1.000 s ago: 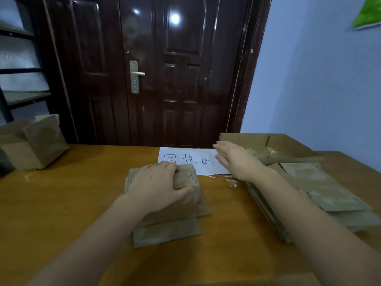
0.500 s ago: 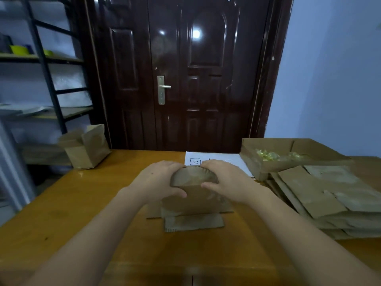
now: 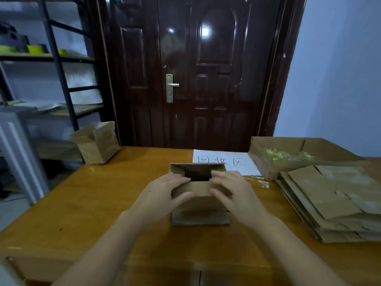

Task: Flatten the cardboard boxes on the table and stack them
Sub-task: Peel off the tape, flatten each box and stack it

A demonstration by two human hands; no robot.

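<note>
Cardboard box (image 3: 199, 195): table (image 3: 86, 203) centre, top open, bottom flap splayed toward viewer.
Left hand (image 3: 162, 195): fingers curled, gripping box's left side.
Right hand (image 3: 235, 193): gripping right side.
Flattened stack (image 3: 334, 203): table's right.

The small brown cardboard box (image 3: 201, 189) in my hands sits mid-table, top open, one flap lying flat toward me. A second open brown cardboard box (image 3: 97, 144) stands at the far left corner. The pile of flattened brown cardboard boxes (image 3: 334, 203) lies on my right.
</note>
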